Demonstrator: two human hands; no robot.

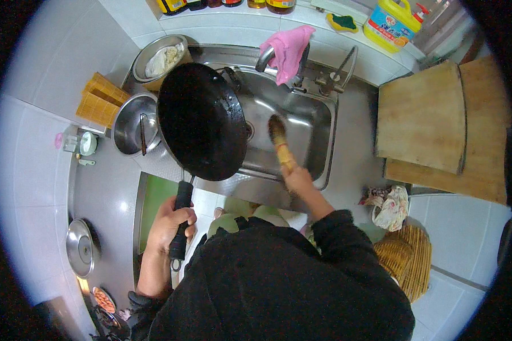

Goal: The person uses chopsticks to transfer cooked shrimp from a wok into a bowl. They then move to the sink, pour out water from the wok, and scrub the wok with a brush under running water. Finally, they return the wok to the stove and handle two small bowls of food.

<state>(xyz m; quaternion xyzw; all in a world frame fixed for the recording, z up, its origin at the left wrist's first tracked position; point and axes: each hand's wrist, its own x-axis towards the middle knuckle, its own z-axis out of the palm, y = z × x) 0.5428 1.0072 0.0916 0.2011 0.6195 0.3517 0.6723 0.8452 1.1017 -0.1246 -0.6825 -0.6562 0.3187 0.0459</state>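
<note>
My left hand (170, 226) grips the black handle of a dark wok (202, 121), which is raised and tilted over the left part of the stainless steel sink (313, 128). Wet patches shine on the wok's inner wall. In my right hand (298, 181) is a wok brush (281, 143) with a light handle and dark bristles, held above the sink basin to the right of the wok and apart from it. A pink cloth (288, 51) hangs over the faucet (264, 59) behind the basin.
Left of the wok stand a steel bowl (126, 128) with chopsticks and a metal basin (138, 64) holding a pale cloth-like thing. Wooden boards (422, 119) lean at the right. Bottles, a sponge (342, 23) and a yellow detergent jug (390, 25) line the back ledge.
</note>
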